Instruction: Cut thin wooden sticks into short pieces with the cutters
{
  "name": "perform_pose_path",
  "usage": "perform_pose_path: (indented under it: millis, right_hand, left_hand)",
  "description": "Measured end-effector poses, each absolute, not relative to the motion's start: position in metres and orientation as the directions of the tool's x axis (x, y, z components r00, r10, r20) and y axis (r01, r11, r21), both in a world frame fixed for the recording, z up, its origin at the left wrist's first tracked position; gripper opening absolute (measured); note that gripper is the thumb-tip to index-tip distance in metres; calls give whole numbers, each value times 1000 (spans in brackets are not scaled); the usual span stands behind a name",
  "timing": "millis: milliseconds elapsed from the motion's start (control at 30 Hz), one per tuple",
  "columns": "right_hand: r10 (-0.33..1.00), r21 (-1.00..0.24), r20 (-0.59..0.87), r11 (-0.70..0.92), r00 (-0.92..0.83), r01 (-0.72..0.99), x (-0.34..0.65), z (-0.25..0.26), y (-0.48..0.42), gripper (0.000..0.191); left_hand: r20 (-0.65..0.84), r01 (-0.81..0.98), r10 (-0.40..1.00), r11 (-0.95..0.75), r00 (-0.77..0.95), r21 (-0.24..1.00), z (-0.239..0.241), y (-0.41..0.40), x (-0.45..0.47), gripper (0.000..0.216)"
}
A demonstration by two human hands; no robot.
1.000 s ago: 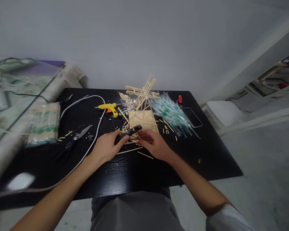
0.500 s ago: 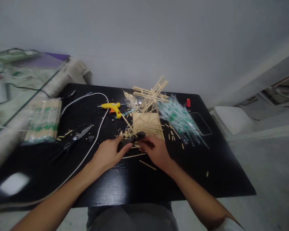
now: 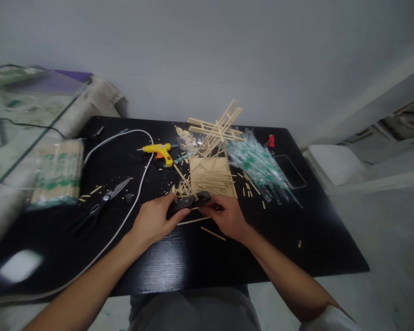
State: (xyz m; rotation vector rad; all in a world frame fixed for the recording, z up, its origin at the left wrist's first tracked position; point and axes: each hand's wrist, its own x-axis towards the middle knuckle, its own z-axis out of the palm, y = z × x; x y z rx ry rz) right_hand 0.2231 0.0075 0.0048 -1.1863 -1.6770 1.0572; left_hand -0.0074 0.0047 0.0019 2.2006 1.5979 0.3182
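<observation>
My left hand (image 3: 157,218) is wrapped round the black handles of a small cutting tool (image 3: 189,201) near the middle of the black table (image 3: 179,257). My right hand (image 3: 227,216) is closed in a pinch right at the tool's head; what its fingers hold is too small to make out. Loose wooden sticks (image 3: 193,221) lie under and beside both hands. Just beyond them sits a flat panel of glued sticks (image 3: 212,177), with a leaning stick frame (image 3: 215,131) behind it.
A yellow glue gun (image 3: 158,150) with a white cord (image 3: 138,184) lies at the back left. Black scissors (image 3: 101,204) and a wrapped bundle of sticks (image 3: 57,172) are to the left. Clear wrappers (image 3: 258,163), a red item (image 3: 271,140) and a phone (image 3: 290,171) lie right.
Both hands stay together at the cutting tool; the tool's head has tipped down closer to the table and the right fingers have closed in on it. The view has shifted slightly.
</observation>
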Motion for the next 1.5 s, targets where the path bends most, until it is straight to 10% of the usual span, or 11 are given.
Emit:
perform_pose_path:
  millis: [567,1000,1500]
  right_hand:
    - [739,-852,-146,-432,-658,-296,224,-2,7,32]
    - [919,-980,-95,-153,-384,-124,226,-4,13,49]
    - [836,-971,-17,-145,-548,-191,232,-7,15,43]
  left_hand:
    - [94,606,834,-467,543,645,0,4,-18,42]
    - [-94,807,907,-312,410,502,12,11,-18,47]
    - [-203,881,887,-334,414,335,14,9,-13,58]
